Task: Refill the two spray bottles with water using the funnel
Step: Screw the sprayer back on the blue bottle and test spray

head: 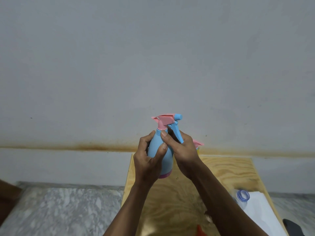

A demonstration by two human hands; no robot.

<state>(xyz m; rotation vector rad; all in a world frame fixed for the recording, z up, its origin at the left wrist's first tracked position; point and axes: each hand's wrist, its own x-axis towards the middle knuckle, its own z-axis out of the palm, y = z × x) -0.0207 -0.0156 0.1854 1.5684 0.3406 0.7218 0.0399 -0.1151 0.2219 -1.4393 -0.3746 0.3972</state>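
Both hands are wrapped round one blue bottle (161, 154), held upright above the table (226, 169). Its body is gripped by the left hand (147, 160), fingers curled round it. The neck just under the pink sprayer (164, 120) is pinched by the right hand (183, 150), thumb in front. The long axis is near vertical, with the nozzle pointing right. A second bottle (197, 144) is mostly hidden behind the right hand.
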